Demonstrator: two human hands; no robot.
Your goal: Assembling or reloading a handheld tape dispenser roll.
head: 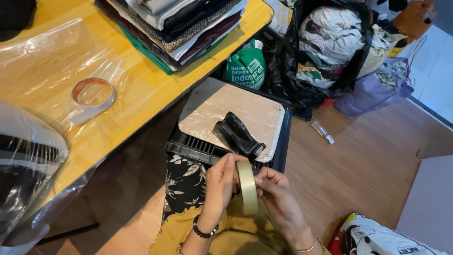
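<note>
Both hands, left hand [218,186] and right hand [278,193], have their fingers closed around a tape roll [247,187]; the black bag [288,61] is full of clothes [330,35].

1. You see a green printed plastic bag [246,66] with white lettering just beyond the black crate [283,141].
2. Right of that crate, far back, stands a purple bag [368,92].
3. Near right of the crate lies a white printed bag [377,236] with red and black.

The tape roll [247,187] is a pale yellowish-green ring, standing on edge with its rim facing up. It sits just in front of the black dispenser [237,134], over the lap, pinched at both sides.
</note>
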